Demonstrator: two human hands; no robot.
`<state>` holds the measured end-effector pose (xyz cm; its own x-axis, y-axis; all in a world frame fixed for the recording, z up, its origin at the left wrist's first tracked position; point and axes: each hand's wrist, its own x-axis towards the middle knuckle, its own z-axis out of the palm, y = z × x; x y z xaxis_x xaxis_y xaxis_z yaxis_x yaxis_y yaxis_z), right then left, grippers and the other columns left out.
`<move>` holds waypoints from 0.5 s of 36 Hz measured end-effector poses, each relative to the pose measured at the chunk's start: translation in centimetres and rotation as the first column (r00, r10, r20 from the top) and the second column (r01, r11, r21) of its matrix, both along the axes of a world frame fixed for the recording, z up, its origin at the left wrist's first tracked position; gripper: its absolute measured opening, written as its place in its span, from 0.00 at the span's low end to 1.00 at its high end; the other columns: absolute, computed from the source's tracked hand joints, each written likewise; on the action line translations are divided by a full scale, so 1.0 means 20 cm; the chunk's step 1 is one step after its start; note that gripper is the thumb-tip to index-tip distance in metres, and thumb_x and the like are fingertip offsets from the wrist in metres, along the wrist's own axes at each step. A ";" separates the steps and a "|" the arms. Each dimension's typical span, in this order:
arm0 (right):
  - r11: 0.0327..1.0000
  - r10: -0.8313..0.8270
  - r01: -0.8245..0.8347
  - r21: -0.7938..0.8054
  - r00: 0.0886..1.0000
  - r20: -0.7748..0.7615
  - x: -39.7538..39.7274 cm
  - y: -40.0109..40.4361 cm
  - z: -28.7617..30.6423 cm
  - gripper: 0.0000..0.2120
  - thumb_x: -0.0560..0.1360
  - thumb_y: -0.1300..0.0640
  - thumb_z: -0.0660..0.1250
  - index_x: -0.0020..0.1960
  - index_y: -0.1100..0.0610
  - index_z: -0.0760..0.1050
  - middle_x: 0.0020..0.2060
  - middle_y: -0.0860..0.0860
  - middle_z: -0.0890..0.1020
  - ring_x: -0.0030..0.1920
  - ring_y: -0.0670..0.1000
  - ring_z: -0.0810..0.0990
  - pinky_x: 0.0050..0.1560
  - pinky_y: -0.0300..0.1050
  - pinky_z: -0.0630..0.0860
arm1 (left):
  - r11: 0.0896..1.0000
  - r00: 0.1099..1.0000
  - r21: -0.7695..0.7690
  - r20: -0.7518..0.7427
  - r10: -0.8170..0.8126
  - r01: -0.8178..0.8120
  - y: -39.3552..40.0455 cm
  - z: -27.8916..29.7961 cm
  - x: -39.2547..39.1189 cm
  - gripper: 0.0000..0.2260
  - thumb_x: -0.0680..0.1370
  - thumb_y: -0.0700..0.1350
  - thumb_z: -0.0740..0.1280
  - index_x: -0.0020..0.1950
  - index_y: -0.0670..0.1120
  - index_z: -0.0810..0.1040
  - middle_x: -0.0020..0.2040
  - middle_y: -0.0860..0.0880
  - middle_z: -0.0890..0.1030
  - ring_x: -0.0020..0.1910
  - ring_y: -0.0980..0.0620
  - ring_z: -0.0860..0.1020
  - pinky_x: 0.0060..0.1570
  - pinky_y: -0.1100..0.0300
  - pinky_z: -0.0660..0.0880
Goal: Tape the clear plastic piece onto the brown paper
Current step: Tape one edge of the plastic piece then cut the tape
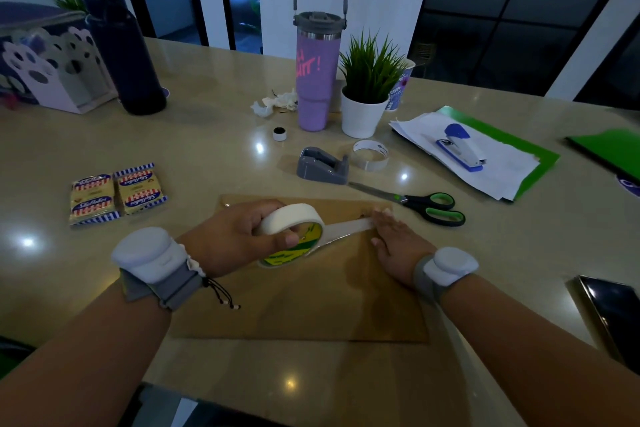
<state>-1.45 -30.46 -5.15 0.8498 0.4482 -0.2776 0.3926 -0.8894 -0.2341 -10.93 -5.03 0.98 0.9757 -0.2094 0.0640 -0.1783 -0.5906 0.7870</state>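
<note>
The brown paper (311,305) lies flat on the table in front of me. A clear plastic piece (346,274) lies on top of it and is hard to make out. My left hand (235,236) grips a roll of white tape (292,234) above the paper's upper middle. A strip of tape (349,227) runs from the roll to the right. My right hand (394,246) lies flat with its fingers pressing the strip's end onto the paper near its upper right corner.
Scissors (426,206) and a grey tape dispenser (323,166) sit just beyond the paper. Further back stand a purple tumbler (313,80), a potted plant (367,97) and a stapler (460,147) on papers. Cracker packs (116,192) lie left, a phone (613,308) right.
</note>
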 end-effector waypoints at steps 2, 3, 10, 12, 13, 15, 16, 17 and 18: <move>1.000 0.005 -0.005 -0.001 1.000 0.001 0.00 0.00 0.00 0.27 0.81 0.53 0.47 0.75 0.56 0.39 0.77 0.54 0.45 0.77 0.52 0.44 0.74 0.42 0.43 | 1.000 1.000 0.013 -0.010 -0.008 0.008 0.01 -0.02 -0.01 0.19 0.63 0.66 0.62 0.48 0.57 0.76 0.46 0.56 0.81 0.47 0.62 0.78 0.41 0.73 0.75; 1.000 0.011 -0.011 -0.005 1.000 0.005 0.01 0.00 -0.01 0.27 0.81 0.53 0.47 0.76 0.56 0.39 0.77 0.54 0.45 0.77 0.51 0.44 0.74 0.42 0.43 | 1.000 1.000 0.018 -0.016 -0.008 0.009 0.01 -0.03 -0.01 0.21 0.64 0.66 0.62 0.49 0.56 0.76 0.47 0.55 0.81 0.47 0.61 0.78 0.41 0.72 0.75; 0.998 0.041 -0.040 -0.046 0.999 0.021 0.03 -0.01 -0.04 0.26 0.81 0.53 0.46 0.76 0.56 0.40 0.77 0.52 0.45 0.77 0.51 0.43 0.75 0.44 0.42 | 1.000 0.997 -0.016 -0.080 -0.012 0.011 0.03 -0.08 -0.03 0.34 0.56 0.78 0.58 0.50 0.56 0.76 0.45 0.56 0.81 0.44 0.63 0.79 0.40 0.70 0.75; 0.998 0.044 -0.043 -0.050 0.999 0.020 0.04 -0.01 -0.05 0.26 0.81 0.52 0.46 0.76 0.55 0.41 0.77 0.52 0.44 0.77 0.50 0.43 0.75 0.43 0.42 | 1.000 0.996 -0.007 -0.085 -0.006 0.005 0.03 -0.09 -0.03 0.34 0.56 0.78 0.59 0.50 0.56 0.76 0.45 0.55 0.81 0.44 0.62 0.79 0.41 0.69 0.76; 0.998 0.044 -0.043 -0.050 0.999 0.015 0.04 -0.01 -0.05 0.27 0.81 0.50 0.46 0.76 0.55 0.41 0.77 0.52 0.44 0.77 0.50 0.43 0.75 0.44 0.42 | 1.000 0.996 -0.006 -0.087 -0.002 0.001 0.03 -0.10 -0.03 0.32 0.56 0.77 0.60 0.50 0.57 0.76 0.45 0.55 0.81 0.45 0.63 0.79 0.41 0.69 0.75; 0.998 0.044 -0.043 -0.043 0.999 0.009 0.04 0.00 -0.05 0.28 0.80 0.46 0.46 0.76 0.54 0.41 0.77 0.51 0.44 0.77 0.50 0.42 0.75 0.45 0.42 | 1.000 0.996 -0.016 -0.089 0.003 -0.004 0.03 -0.10 -0.03 0.32 0.56 0.77 0.60 0.49 0.57 0.75 0.45 0.55 0.81 0.46 0.63 0.78 0.39 0.72 0.75; 0.998 0.043 -0.043 -0.039 0.999 0.007 0.04 0.00 -0.05 0.29 0.80 0.45 0.46 0.76 0.53 0.41 0.77 0.50 0.44 0.77 0.50 0.42 0.76 0.46 0.42 | 1.000 0.996 -0.021 -0.092 0.004 -0.006 0.03 -0.10 -0.03 0.33 0.55 0.78 0.59 0.49 0.57 0.76 0.45 0.55 0.81 0.46 0.64 0.78 0.39 0.73 0.75; 0.999 0.040 -0.040 -0.036 0.999 0.006 0.04 0.00 -0.05 0.29 0.79 0.44 0.45 0.76 0.53 0.41 0.77 0.50 0.44 0.77 0.50 0.42 0.76 0.46 0.42 | 1.000 0.996 -0.025 -0.094 0.004 -0.006 0.03 -0.10 -0.02 0.33 0.55 0.78 0.58 0.49 0.58 0.76 0.45 0.54 0.81 0.46 0.64 0.78 0.39 0.73 0.75; 0.999 0.042 -0.041 -0.032 0.999 0.006 0.04 0.00 -0.05 0.29 0.79 0.43 0.45 0.76 0.52 0.41 0.77 0.50 0.44 0.77 0.50 0.42 0.76 0.46 0.42 | 1.000 0.995 -0.025 -0.095 0.006 -0.008 0.03 -0.10 -0.03 0.33 0.55 0.78 0.58 0.49 0.57 0.76 0.45 0.54 0.81 0.45 0.63 0.79 0.39 0.73 0.75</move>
